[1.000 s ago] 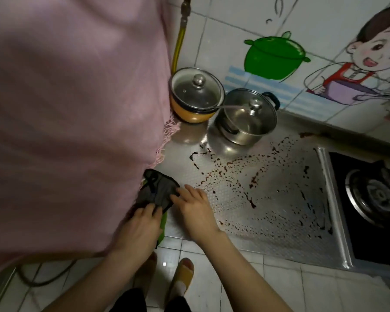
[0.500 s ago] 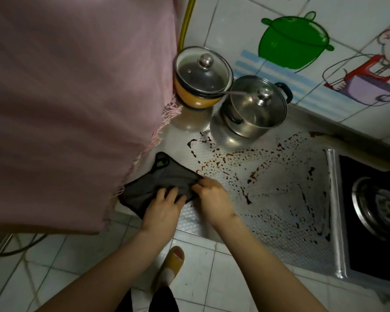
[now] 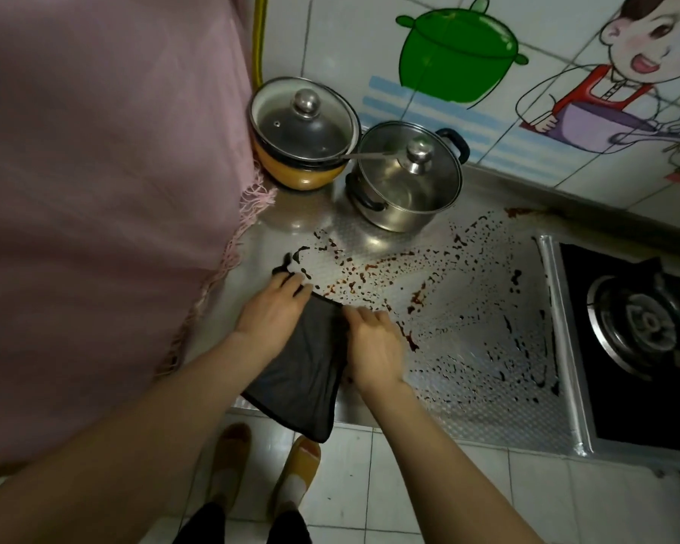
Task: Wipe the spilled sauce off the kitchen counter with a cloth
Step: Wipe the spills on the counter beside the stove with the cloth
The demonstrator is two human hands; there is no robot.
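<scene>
Cloth (image 3: 303, 371) between left grip (image 3: 269, 312), right grip (image 3: 373, 347)

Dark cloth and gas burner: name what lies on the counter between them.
In the head view, dark sauce splatter covers the counter between cloth and burner, plus the right hand.

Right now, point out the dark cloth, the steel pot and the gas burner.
dark cloth (image 3: 303, 371): head view, middle of its flat face.
steel pot (image 3: 409, 182): head view, on its lid, just below the knob.
gas burner (image 3: 646, 321): head view, centre of the burner cap.
</scene>
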